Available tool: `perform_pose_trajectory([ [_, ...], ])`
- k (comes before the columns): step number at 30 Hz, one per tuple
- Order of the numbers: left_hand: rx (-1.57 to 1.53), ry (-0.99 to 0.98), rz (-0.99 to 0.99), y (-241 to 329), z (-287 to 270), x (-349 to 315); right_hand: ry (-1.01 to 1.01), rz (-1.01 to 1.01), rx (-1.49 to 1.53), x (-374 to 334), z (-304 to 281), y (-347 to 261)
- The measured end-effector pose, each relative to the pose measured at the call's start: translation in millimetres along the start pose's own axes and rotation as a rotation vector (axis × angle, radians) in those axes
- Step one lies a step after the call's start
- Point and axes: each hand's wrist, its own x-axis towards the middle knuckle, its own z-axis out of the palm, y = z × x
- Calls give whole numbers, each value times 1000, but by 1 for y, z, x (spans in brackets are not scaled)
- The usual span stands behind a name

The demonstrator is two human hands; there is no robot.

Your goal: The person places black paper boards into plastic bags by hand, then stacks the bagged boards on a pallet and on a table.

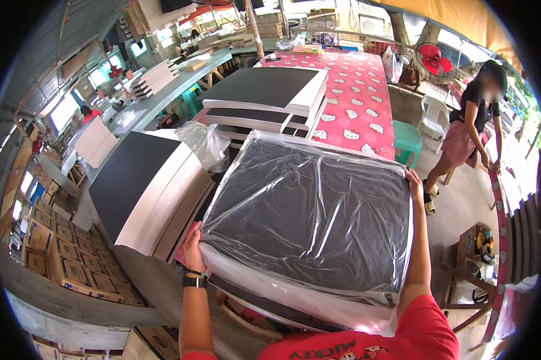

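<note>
A wide black-topped stack of sheets wrapped in clear plastic (pixel 312 210) fills the middle of the view before me. My left hand (pixel 194 251) presses against its near left corner, fingers along the side edge, with a dark watch on the wrist. At the far right corner, my right hand (pixel 413 182) grips the edge of the wrapped stack, thumb and fingers partly hidden by it. The plastic is creased on top and hangs loose along the near side. Under the wrapped stack, more dark sheets show at the lower edge.
Left stands a tall stack of black-topped sheets (pixel 141 180); another sheet stack (pixel 264 90) lies behind. Crumpled clear plastic (pixel 203 144) sits between them. A pink patterned table (pixel 354 78) stretches away. Right are a green stool (pixel 407 141), a white chair (pixel 433 117) and a person (pixel 471 120).
</note>
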Motion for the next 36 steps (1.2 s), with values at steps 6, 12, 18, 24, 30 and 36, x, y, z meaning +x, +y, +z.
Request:
perform_pose_trajectory([
  [6,85,5,-30,17,-7,-5,-113,-260,61,-16,37,-15],
  [12,39,13,-12,-3,-6,3,12,-34,-7,-15,23,7],
  [18,-147,-20,-113,-5,12,5,-4,-51,196,-4,-9,32],
  [24,-8,100,16,-22,-10,20,24,-89,221,-8,9,28],
  [30,63,103,76,-24,-14,21,13,-164,108,-7,9,12],
  [36,93,-31,184,-27,5,13,1,-279,-6,19,-21,37],
])
